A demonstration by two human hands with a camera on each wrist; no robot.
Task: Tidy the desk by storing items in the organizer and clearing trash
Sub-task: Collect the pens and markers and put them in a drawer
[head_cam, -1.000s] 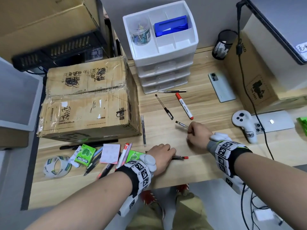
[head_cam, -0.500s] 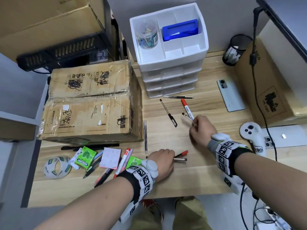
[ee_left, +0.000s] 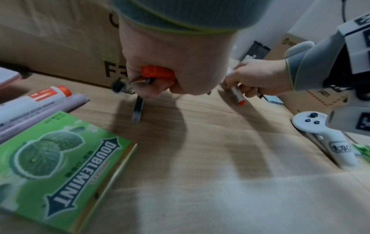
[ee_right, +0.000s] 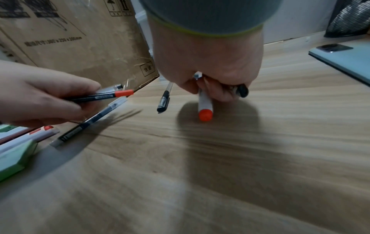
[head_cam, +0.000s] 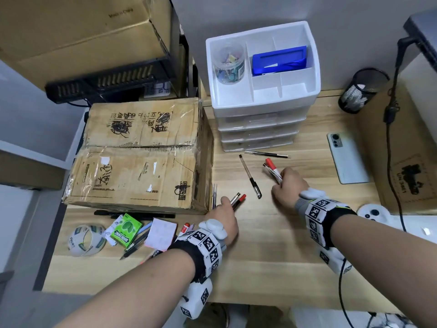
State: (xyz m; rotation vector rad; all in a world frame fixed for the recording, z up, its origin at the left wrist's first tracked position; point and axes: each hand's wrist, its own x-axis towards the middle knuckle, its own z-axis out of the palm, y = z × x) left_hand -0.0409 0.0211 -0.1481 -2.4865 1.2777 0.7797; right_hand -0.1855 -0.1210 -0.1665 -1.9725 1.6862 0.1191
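The white drawer organizer (head_cam: 264,105) stands at the back of the desk; its top tray holds a clip jar and a blue box. My left hand (head_cam: 227,205) grips two pens (head_cam: 238,199), one red-capped, low over the desk beside the cardboard box; the left wrist view shows the red cap (ee_left: 158,72) in the fist. My right hand (head_cam: 282,183) grips a white red-capped marker (head_cam: 272,165) together with a thin pen, the marker (ee_right: 205,107) pointing down at the wood. A black pen (head_cam: 250,177) lies loose between the hands, and another pen (head_cam: 267,154) lies at the organizer's foot.
A big cardboard box (head_cam: 142,152) fills the left of the desk. Before it lie a tape roll (head_cam: 86,240), a green gum box (head_cam: 126,230), pink sticky notes (head_cam: 162,233) and several pens. A phone (head_cam: 346,159), mesh cup (head_cam: 361,93) and white controller (head_cam: 373,215) sit right.
My right hand went forward from the small pen to the red-capped marker and now grips both. My left hand lifted its two pens and moved forward toward the box.
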